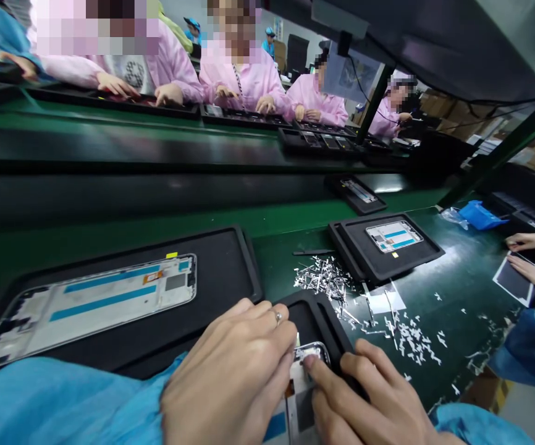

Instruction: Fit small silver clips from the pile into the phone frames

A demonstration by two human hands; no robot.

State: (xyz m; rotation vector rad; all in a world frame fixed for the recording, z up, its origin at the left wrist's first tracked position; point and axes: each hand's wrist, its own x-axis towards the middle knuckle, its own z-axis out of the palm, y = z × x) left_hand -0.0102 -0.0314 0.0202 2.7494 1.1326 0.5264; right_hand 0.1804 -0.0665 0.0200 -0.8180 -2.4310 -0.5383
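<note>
A phone frame (302, 398) with a metal rim lies in a black tray (316, 309) in front of me, partly covered by my hands. My left hand (235, 364), with a ring on one finger, is over its left side. Those fingers are bent and pressed together, and their tips are hidden, so whatever they pinch does not show. My right hand (369, 395) lies on the other side with its fingers apart. Its index fingertip touches the frame near the top end. Left of them, a larger-looking phone frame (105, 306) with blue strips rests on another black tray (223, 266).
Scraps of white and silver strips (325, 281) litter the green bench (286, 247) beside dark tweezers (314, 252). Stacked trays (341, 241) carry another phone frame (395, 237). A co-worker's hands (534, 272) hold a white-edged dark sheet (513, 281) at right. People in pink sit opposite.
</note>
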